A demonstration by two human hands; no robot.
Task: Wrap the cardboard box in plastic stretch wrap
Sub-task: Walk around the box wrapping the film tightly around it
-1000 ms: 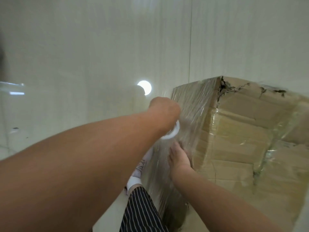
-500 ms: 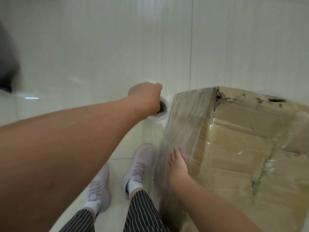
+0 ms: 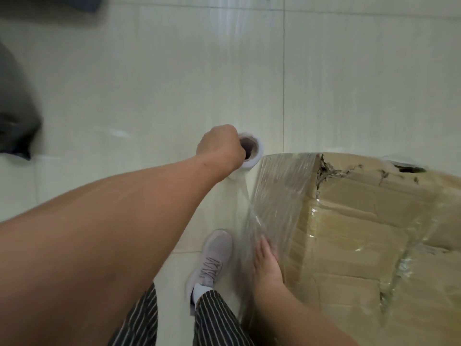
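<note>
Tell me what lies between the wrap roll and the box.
A stretched sheet of clear wrap runs from the roll to the box, seen in the head view.

I counted one cardboard box (image 3: 361, 233) and one roll of stretch wrap (image 3: 252, 156), with a single sheet of film (image 3: 277, 191) running off it. Two hands were in view, both mine: one left hand (image 3: 220, 148) and one right hand (image 3: 265, 265). I saw only one shoe (image 3: 214, 258), one white sock (image 3: 199, 293) and two striped trouser legs (image 3: 217, 320). One blurred dark shape (image 3: 17, 116) sat at the left edge and a second dark shape (image 3: 84, 2) at the top.
</note>
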